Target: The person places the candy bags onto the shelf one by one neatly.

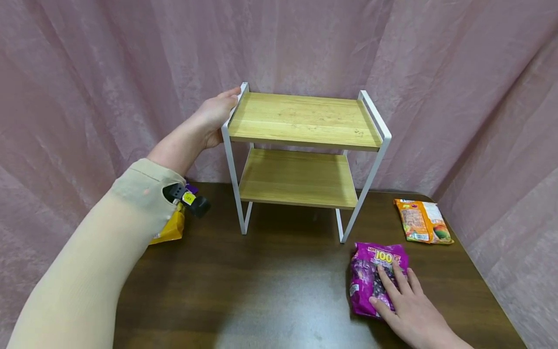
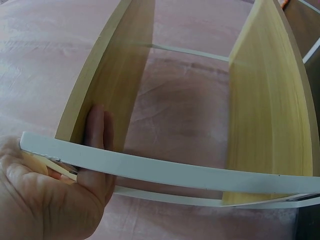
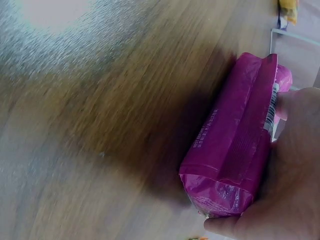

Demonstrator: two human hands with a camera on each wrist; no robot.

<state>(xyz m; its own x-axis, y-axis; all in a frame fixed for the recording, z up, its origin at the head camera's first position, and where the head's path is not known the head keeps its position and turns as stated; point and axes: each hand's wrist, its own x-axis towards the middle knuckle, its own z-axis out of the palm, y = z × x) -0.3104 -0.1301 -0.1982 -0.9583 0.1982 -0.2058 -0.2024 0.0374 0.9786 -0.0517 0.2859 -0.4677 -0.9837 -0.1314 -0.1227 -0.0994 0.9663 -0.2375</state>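
Note:
A two-tier shelf rack [image 1: 301, 118] with wood-look boards and a white metal frame stands at the back of the table. My left hand [image 1: 218, 116] grips the upper left side of its frame. In the left wrist view, the fingers [image 2: 96, 132] reach under the top board, past the white bar. At the front right lies a purple snack bag [image 1: 364, 271] printed with "100" and dark fruit. My right hand [image 1: 411, 310] rests on it, fingers spread over the front. In the right wrist view, the bag's seam and barcode face the camera, with the hand against its upper side.
An orange bag [image 1: 420, 220] with a mango picture lies near the table's right edge. Behind my left forearm, a yellow bag [image 1: 172, 228] is partly hidden. Pink curtains [image 1: 314, 48] hang close behind the brown table [image 1: 270, 281].

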